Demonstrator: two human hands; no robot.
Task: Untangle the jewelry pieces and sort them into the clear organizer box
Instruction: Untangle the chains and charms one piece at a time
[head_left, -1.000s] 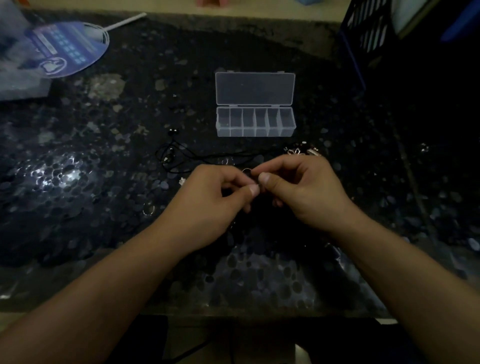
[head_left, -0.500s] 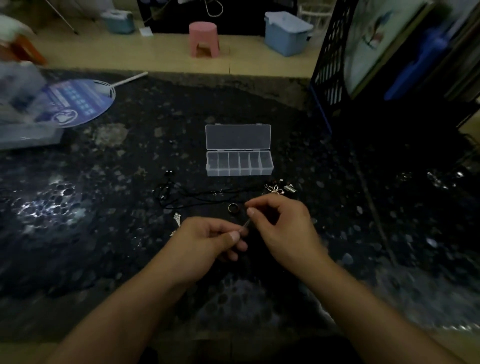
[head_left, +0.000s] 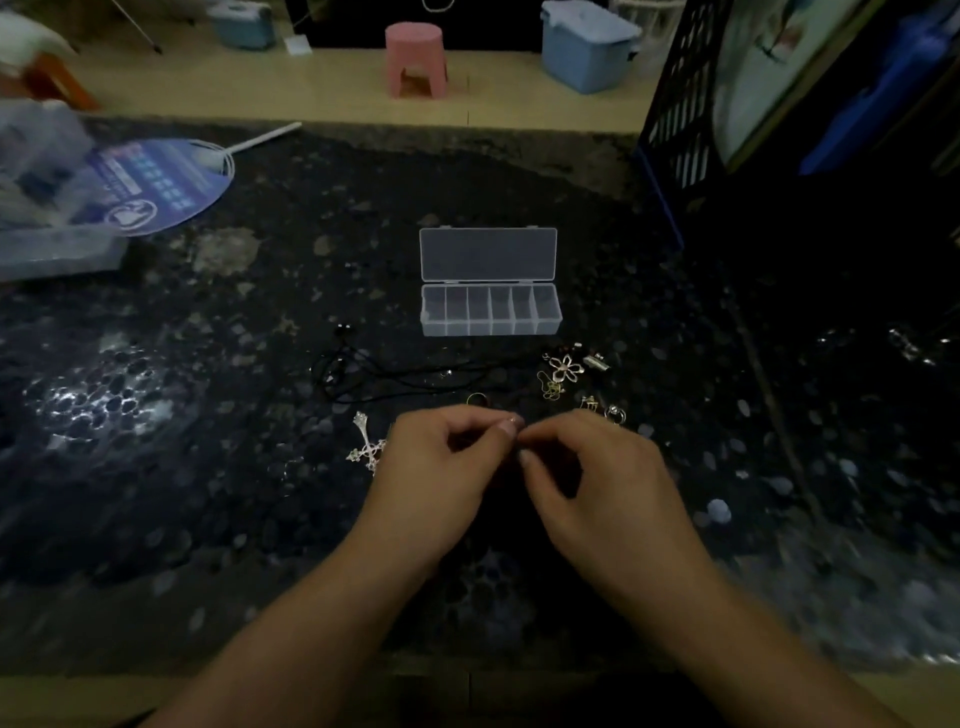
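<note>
The clear organizer box (head_left: 491, 312) lies open on the dark stone table, its lid (head_left: 487, 254) folded back and its several compartments showing nothing inside. Just in front of it a black cord necklace (head_left: 363, 376) is strung across the table. A flower pendant (head_left: 566, 368), small gold pieces (head_left: 551, 389), a ring (head_left: 614, 413) and a gold ring (head_left: 476, 399) lie near it. A silver cross pendant (head_left: 368, 447) lies beside my left hand (head_left: 441, 467). My left hand and my right hand (head_left: 597, 478) meet fingertip to fingertip, pinching a small dark piece that is too dim to make out.
A round blue hand fan (head_left: 150, 187) and a clear plastic container (head_left: 47, 218) lie at the far left. A black mesh rack (head_left: 675, 119) stands at the far right. Beyond the table are a pink stool (head_left: 415, 60) and a blue bin (head_left: 587, 44).
The camera has tilted up, so the floor beyond the table shows. My hands have stayed close together over the jewelry, their fingertips shifting slightly on the small piece between them.
</note>
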